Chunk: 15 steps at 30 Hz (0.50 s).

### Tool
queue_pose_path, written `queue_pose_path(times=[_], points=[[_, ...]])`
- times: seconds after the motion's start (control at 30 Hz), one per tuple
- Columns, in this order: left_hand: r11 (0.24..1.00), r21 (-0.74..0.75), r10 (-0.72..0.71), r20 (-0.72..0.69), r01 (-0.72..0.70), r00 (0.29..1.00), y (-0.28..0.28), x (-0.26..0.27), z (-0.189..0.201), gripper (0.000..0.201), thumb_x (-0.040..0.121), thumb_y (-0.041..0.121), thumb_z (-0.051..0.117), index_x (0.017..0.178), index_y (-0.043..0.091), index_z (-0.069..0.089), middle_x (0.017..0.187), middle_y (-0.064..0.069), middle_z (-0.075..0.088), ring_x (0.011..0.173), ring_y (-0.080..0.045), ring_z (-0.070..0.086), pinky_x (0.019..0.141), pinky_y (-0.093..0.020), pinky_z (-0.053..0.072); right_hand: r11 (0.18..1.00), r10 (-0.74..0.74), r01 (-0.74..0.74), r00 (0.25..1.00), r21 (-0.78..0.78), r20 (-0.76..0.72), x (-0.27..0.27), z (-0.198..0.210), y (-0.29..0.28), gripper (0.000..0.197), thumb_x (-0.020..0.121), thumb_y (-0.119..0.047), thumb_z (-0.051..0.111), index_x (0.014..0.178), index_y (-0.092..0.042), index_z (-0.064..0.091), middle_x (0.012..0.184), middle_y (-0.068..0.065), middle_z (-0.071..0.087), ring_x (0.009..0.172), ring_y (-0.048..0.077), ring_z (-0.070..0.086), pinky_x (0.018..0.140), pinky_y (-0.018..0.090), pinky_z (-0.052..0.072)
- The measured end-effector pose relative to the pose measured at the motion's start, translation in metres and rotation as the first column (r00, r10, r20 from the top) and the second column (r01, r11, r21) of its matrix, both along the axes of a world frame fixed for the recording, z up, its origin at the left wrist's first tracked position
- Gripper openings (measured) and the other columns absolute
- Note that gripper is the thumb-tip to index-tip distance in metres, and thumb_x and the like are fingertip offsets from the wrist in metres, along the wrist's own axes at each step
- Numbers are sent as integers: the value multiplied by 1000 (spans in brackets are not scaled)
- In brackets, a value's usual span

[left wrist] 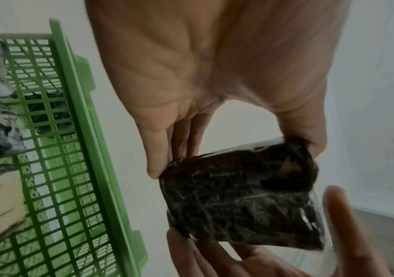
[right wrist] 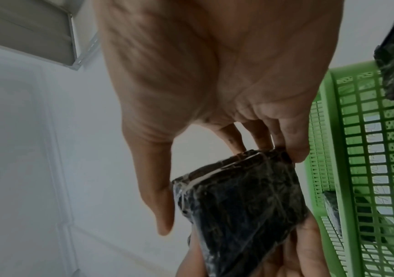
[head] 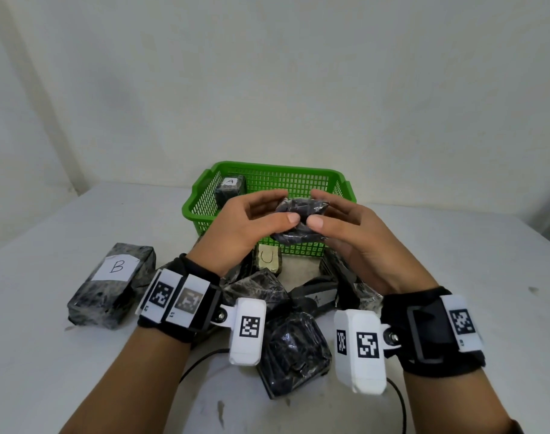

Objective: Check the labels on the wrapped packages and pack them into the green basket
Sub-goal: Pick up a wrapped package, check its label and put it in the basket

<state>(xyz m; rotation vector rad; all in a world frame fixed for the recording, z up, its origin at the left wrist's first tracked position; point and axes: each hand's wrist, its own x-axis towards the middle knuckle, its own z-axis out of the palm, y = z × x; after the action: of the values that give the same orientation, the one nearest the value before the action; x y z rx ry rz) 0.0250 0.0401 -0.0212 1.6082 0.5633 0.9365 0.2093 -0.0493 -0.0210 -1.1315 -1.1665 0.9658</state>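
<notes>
A small black plastic-wrapped package (head: 300,222) (left wrist: 241,202) (right wrist: 241,209) is held up in front of the green basket (head: 298,178) by both hands. My left hand (head: 251,220) pinches its left side between thumb and fingers. My right hand (head: 339,223) pinches its right side the same way. No label shows on the faces turned to the cameras. Inside the basket at the back left stands a wrapped package marked A (head: 230,189).
A long package labelled B (head: 111,289) lies on the white table (head: 48,245) at the left. Several more wrapped packages sit under my wrists, one marked U (head: 267,258), another large one (head: 294,349) nearest me. A black cable (head: 399,402) runs along the near table.
</notes>
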Motion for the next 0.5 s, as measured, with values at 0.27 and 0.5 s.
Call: queue_pose_path(times=[0.27,0.5], points=[[996,-50,-75,2,75,997,1,-1,-3,82,60,32,81,135,13,55,127,-6,68,121,-21,63,107,-43,47,998,-57,56,997,21,57,0,1,-1,82,59,-30,91,136,-24,64,126,3,74,115,19,73,104,35,55],[998,14,-64,-21,64,998,2,-3,-2,90,57,32,86,139,16,52,131,1,66,126,-11,59,111,-38,44,999,-32,32,999,-4,2,2,0,1,125,31,-52,104,142,-20,56,139,1,66,125,18,68,108,38,53]])
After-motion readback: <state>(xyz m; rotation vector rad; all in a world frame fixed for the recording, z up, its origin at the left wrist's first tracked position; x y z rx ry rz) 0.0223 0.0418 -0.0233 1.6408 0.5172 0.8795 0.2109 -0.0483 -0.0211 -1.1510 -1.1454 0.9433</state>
